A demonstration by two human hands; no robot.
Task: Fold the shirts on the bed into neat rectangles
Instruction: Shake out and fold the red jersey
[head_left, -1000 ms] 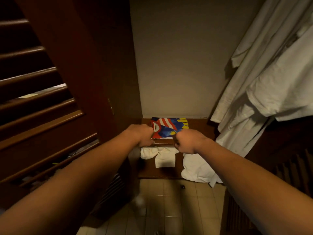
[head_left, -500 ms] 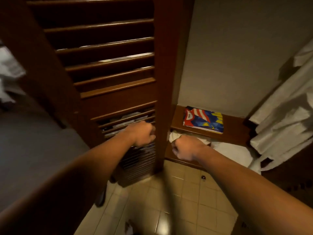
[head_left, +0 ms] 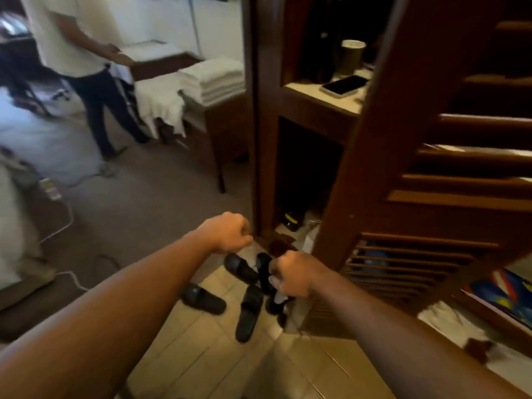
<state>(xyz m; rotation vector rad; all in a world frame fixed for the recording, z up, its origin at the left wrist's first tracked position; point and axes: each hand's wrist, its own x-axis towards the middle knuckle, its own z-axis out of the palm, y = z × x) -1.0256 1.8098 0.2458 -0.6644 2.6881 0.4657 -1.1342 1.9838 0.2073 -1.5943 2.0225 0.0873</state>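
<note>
Brown louvred door stands open on our right. Our left hand and right hand are held out apart, both curled into fists with nothing in them, above black slippers scattered on the tiled floor. A folded, brightly coloured shirt lies on a low shelf at far right. Another person stands by stacked white towels.

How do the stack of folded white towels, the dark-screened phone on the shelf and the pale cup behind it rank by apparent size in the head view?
1. Stack of folded white towels, clearly largest.
2. Dark-screened phone.
3. Pale cup, close to the phone; ranking unsure.
</note>
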